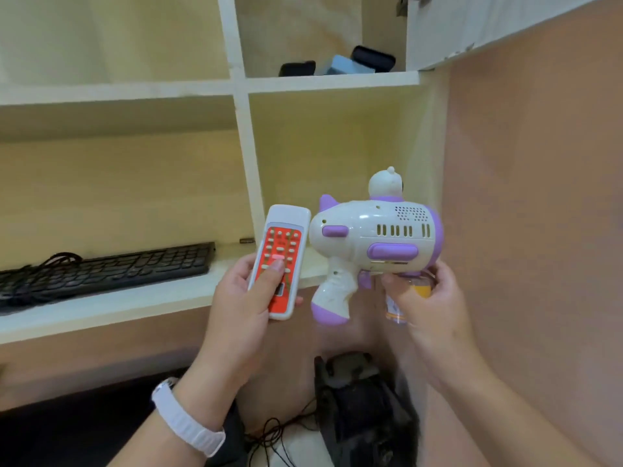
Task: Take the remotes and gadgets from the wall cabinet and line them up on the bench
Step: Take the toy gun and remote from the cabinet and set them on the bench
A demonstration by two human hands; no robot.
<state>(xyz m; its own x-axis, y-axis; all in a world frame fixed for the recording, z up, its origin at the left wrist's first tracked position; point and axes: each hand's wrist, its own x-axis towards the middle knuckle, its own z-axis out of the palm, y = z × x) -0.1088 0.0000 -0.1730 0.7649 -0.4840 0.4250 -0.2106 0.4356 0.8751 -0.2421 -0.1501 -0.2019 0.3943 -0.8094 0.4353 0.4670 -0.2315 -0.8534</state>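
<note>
At the centre of the frame the left hand (242, 294) was clenched around one white remote (280, 261) with a red keypad, the thumb lying across its buttons. The remote's long axis ran from lower centre up and slightly right, its top end close beside the nose of the toy. Just right of it, the right hand (428, 305) gripped one white-and-purple toy blaster (374, 237) from beneath, its fingers (441, 281) wrapped round the clear bottle with orange liquid fixed under the body; the pistol handle hung free, pointing down toward the lower centre. The blaster's long axis lay roughly level, left to right.

Both things were out of the wall cabinet (241, 136) and in the air in front of its lowest shelf. The worktop itself could not be made out with certainty; it probably lay below the hands, toward the bottom of the frame, so each hand would have to carry its load downward. Neither hand was clearly nearer.

Still inside the cabinet, in the upper-centre compartment, sat two black gadgets (372, 58) and one pale blue box (344, 65) between them. One black keyboard (111, 267) with its cable lay on the lowest shelf at the left.
</note>
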